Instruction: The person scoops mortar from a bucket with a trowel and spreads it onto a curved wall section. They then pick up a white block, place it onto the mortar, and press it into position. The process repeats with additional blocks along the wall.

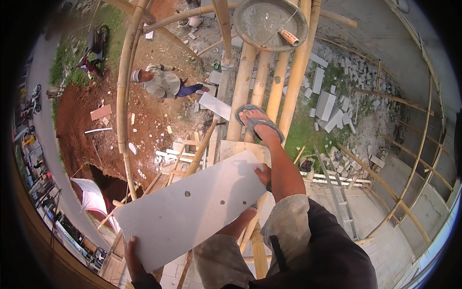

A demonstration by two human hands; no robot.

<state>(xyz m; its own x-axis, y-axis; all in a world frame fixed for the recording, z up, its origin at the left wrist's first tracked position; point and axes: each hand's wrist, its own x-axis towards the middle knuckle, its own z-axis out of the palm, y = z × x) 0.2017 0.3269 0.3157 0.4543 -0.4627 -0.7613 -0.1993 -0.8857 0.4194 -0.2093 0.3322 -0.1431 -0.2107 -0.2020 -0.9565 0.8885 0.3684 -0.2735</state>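
A light grey rectangular block panel with several dark spots lies slanted across my legs. My left hand is closed on its lower left end, and my right hand grips its upper right end. My right foot in a grey flip-flop rests on bamboo poles just beyond the panel; my other foot is mostly hidden behind the panel. At the top, a round mortar-stained pan sits on the poles, holding a tool with an orange handle.
Far below, another person stands by a white board. Bamboo scaffolding frames both sides. Broken blocks lie on grass to the right, with a ladder and grey wall. A dirt pit and road with motorbikes are left.
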